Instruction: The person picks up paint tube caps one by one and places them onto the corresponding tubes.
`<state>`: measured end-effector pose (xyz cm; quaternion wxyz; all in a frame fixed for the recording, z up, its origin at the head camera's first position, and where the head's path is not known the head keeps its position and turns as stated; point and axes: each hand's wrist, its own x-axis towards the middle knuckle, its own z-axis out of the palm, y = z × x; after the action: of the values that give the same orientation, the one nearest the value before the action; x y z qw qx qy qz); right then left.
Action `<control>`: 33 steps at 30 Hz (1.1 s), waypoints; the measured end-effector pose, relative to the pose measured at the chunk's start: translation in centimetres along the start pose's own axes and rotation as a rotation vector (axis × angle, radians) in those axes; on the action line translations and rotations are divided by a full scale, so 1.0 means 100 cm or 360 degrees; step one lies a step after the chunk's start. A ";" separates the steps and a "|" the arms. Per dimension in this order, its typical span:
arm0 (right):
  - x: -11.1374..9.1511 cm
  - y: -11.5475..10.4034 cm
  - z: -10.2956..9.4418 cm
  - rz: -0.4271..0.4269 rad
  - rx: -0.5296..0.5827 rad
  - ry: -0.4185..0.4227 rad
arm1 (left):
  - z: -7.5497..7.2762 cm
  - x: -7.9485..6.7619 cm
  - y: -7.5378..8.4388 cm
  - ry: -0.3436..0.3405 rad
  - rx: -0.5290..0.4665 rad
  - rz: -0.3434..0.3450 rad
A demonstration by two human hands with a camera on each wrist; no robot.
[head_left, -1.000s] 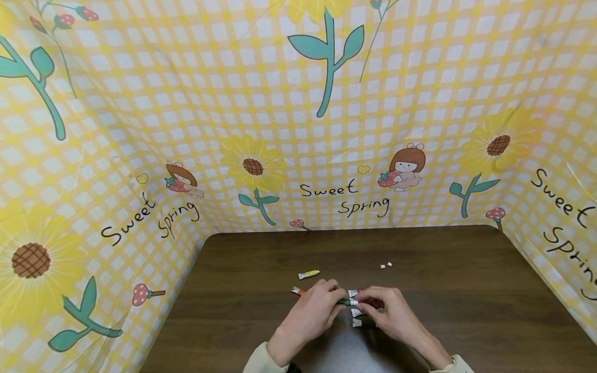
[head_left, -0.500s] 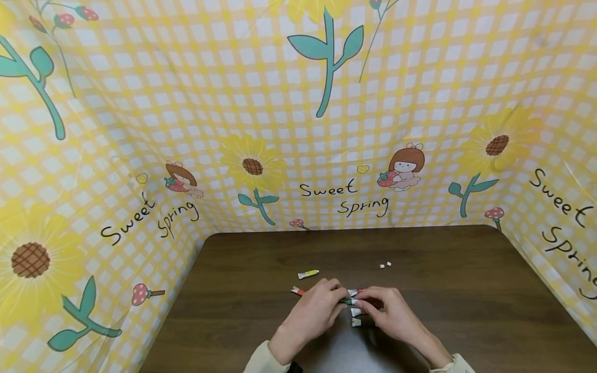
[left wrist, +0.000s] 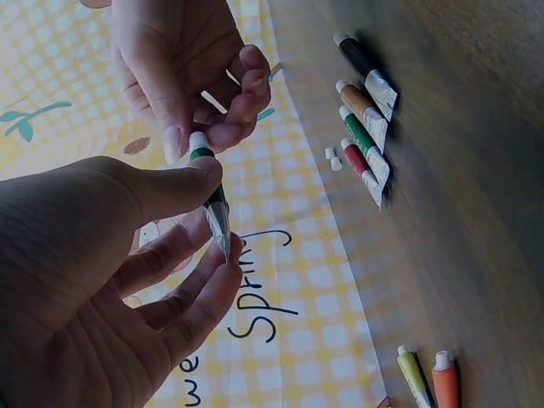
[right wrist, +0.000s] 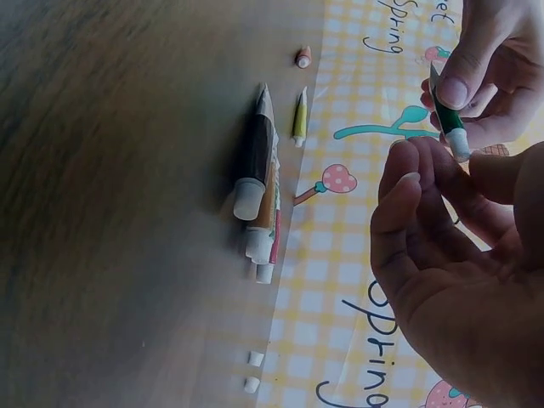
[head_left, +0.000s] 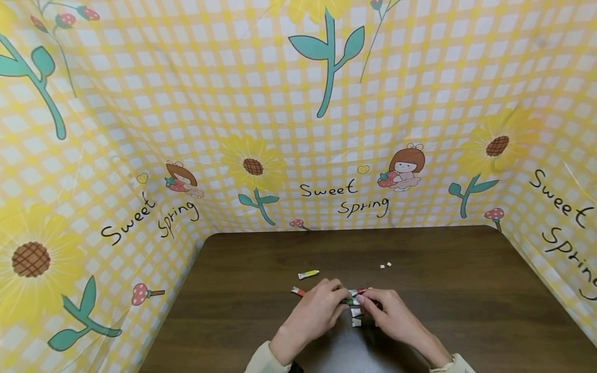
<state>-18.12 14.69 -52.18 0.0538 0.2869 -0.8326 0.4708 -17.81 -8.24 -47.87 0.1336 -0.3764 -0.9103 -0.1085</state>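
Left wrist: left hand (left wrist: 102,255) pinches green tube (left wrist: 218,211); right hand (left wrist: 178,68), grip unclear; six more tubes (left wrist: 365,138), two loose caps (left wrist: 337,164).

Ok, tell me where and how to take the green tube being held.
Probably by the white cap of the green tube, from the person's right, pinched between thumb and finger. The cap end points that way and sticks out past the left grip, which pinches the tube's body; the other end thins out flat.

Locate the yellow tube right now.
In the head view, the yellow tube lies on the left half of the table, just beyond the orange tube and the left hand.
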 end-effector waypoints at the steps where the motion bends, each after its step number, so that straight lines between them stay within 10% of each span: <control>1: 0.000 0.000 0.000 0.0004 -0.0008 0.0002 | 0.000 0.000 0.000 0.0003 0.0000 0.0001; 33: -0.006 0.005 0.003 -0.0203 0.0076 0.0190 | 0.002 0.001 -0.001 0.0035 -0.0019 0.0025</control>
<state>-17.86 14.86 -52.93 0.1262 0.3120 -0.7964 0.5024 -18.01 -8.16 -48.07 0.1422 -0.3831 -0.9051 -0.1170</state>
